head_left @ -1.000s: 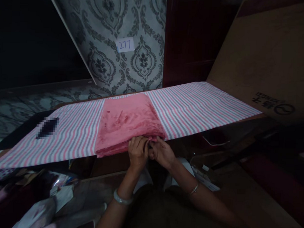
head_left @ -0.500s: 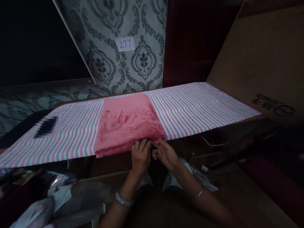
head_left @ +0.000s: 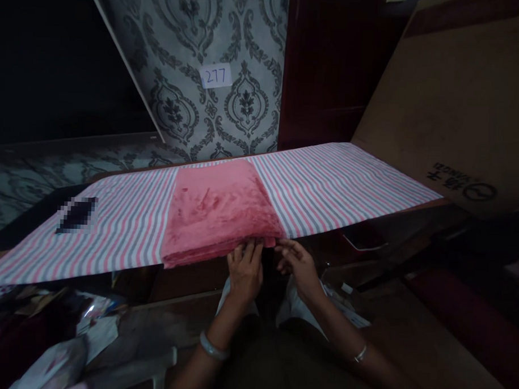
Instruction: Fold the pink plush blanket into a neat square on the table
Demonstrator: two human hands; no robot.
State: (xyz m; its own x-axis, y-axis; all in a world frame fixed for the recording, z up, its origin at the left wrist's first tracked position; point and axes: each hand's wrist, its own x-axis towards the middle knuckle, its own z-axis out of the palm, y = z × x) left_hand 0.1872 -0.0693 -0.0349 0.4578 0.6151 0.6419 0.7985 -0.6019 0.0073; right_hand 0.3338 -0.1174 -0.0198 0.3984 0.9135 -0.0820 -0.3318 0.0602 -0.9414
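A folded pink plush cloth (head_left: 214, 210) lies in a neat stack across the middle of the striped cloth (head_left: 336, 183), its layered front edge facing me. My left hand (head_left: 245, 268) is closed on that front edge near its right end, fingertips partly hidden against the fabric. At the front right corner, my right hand (head_left: 300, 268) pinches the edge with thumb and forefinger, the other fingers curled below. A small pink flap pokes out between the two hands.
The striped cloth covers a long narrow board. A large cardboard box (head_left: 454, 105) leans at the right, a dark screen (head_left: 64, 63) at the left. Bags and papers (head_left: 97, 333) lie below left, and a numbered paper (head_left: 215, 75) is on the wall.
My right hand has moved slightly to the right along the front edge, away from my left hand. My left hand has shifted a little right. The pink stack lies where it was.
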